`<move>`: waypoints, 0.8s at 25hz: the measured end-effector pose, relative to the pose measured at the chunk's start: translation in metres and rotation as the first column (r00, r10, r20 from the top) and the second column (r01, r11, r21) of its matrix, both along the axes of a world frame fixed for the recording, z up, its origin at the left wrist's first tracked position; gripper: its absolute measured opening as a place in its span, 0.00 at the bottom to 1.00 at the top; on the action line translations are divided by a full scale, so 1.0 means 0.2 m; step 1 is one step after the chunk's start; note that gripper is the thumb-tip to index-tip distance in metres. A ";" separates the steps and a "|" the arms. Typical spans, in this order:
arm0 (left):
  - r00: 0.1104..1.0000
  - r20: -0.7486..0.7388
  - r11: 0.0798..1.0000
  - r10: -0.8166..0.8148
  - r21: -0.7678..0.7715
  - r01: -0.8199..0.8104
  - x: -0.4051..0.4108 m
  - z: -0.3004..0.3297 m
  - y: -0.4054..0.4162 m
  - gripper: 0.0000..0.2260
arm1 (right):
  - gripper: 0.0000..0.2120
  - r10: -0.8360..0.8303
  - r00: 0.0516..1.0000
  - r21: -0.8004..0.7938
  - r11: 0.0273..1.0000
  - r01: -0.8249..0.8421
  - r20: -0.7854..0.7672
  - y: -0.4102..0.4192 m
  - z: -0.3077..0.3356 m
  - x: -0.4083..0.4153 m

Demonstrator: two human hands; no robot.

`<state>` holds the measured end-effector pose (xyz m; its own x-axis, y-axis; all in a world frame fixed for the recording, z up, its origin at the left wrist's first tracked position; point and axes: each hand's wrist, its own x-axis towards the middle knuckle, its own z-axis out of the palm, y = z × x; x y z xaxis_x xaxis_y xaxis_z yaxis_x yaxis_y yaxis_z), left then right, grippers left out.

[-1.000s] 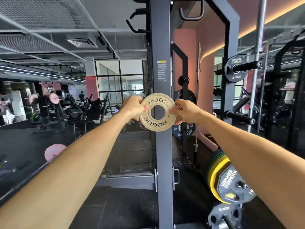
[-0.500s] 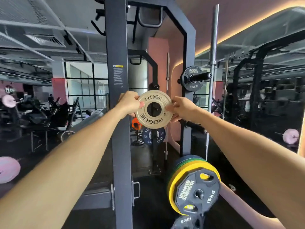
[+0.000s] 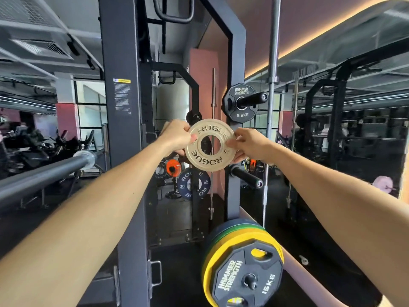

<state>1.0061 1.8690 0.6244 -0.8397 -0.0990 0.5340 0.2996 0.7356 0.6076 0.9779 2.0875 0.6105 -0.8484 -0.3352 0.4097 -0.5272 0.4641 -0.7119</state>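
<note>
A small tan weight plate [image 3: 208,161] marked ROGUE is held upright at arm's length, its centre hole facing me. My left hand [image 3: 176,136] grips its left rim, thumb on the front face. My right hand [image 3: 247,144] grips the right rim the same way. The plate hangs in the air in front of the dark power rack upright [image 3: 122,129], between an upper storage peg [image 3: 254,99] carrying a black 2.5 kg plate [image 3: 240,111] and a bare lower storage peg [image 3: 246,176].
A barbell sleeve [image 3: 66,165] juts in from the left. Low at the right, stacked yellow, green and blue plates [image 3: 223,244] sit behind a black 15 kg plate [image 3: 245,278]. A blue 20 plate [image 3: 193,183] hangs deeper in the rack. A vertical steel bar [image 3: 273,85] stands at the right.
The view has swung right: the rack upright slid left in the picture and the pegs and the 15 kg plate came closer to centre. Both hands kept their grip on the plate.
</note>
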 end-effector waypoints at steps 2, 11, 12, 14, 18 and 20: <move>1.000 -0.013 1.000 -0.003 0.000 0.003 -0.12 0.00 0.05 0.06 | 0.14 0.005 1.000 -0.010 1.000 -0.005 -0.001 0.05 0.00 -0.12; 1.000 -0.014 0.999 0.019 -0.038 -0.020 -0.59 0.06 0.31 0.04 | 0.11 0.023 1.000 -0.023 0.999 -0.023 -0.005 0.31 0.03 -0.60; 0.999 -0.020 0.999 0.029 -0.042 -0.030 -0.63 0.06 0.35 0.04 | 0.10 0.030 1.000 -0.024 0.999 -0.030 -0.007 0.35 0.04 -0.65; 0.998 -0.023 0.998 0.051 -0.028 -0.052 -0.71 0.07 0.44 0.04 | 0.04 0.054 0.998 -0.028 0.998 -0.054 -0.011 0.44 0.05 -0.73; 0.995 -0.038 0.996 0.088 -0.003 -0.088 -0.82 0.11 0.67 0.04 | 0.03 0.138 0.990 -0.054 0.989 -0.139 -0.019 0.66 0.10 -0.86; 0.994 -0.040 0.995 0.098 0.015 -0.098 -0.86 0.13 0.74 0.05 | 0.04 0.165 0.986 -0.051 0.985 -0.166 -0.023 0.74 0.12 -0.92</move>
<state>0.8349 2.0175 0.6496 -0.8033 -0.1868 0.5655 0.2509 0.7550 0.6058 0.7936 2.2354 0.6347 -0.7750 -0.4476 0.4461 -0.6072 0.3316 -0.7221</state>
